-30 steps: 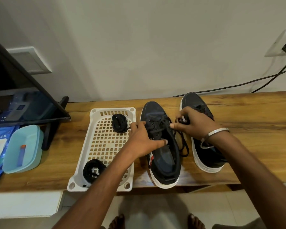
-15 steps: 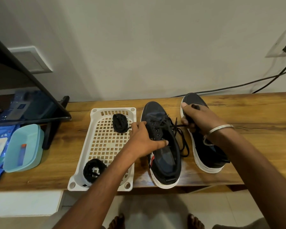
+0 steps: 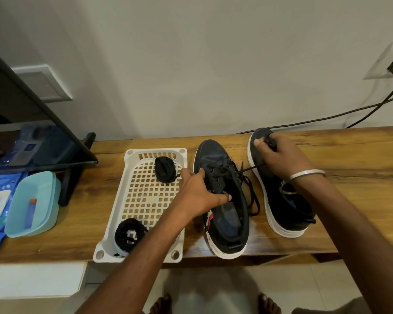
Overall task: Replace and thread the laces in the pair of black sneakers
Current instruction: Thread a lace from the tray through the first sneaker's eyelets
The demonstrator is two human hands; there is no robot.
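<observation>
- Right hand (image 3: 279,158): fingers curled round a gathered length of black lace (image 3: 251,169), held over the toe of the right sneaker (image 3: 281,196). The lace runs taut from this grip down and to the left, into the eyelet rows of the left sneaker (image 3: 222,200).
- Left hand (image 3: 197,193): fingers and thumb clasped on the collar and near eyelet flap of the left sneaker, bracing it on the wooden table (image 3: 349,159); thumb tip inside the shoe opening.
- Left sneaker: sole down, long axis running away from the person, toe far, heel at the near table edge. It lies directly under the left grip and to the left of the right grip.
- Key relation: the taut lace crosses the sneaker's long axis almost square on, so the pull is sideways, out of an eyelet on the side facing the right hand. In my judgement the old lace is being drawn out, and the right hand, already on it, is the one to carry on; slack loops hang between the two shoes.
- Right sneaker: parallel, beneath the right wrist, partly hidden.
- White lattice tray (image 3: 132,211): just left of the left hand, holding two coiled black laces, far coil (image 3: 165,169) and near coil (image 3: 129,233), probably the replacements.
</observation>
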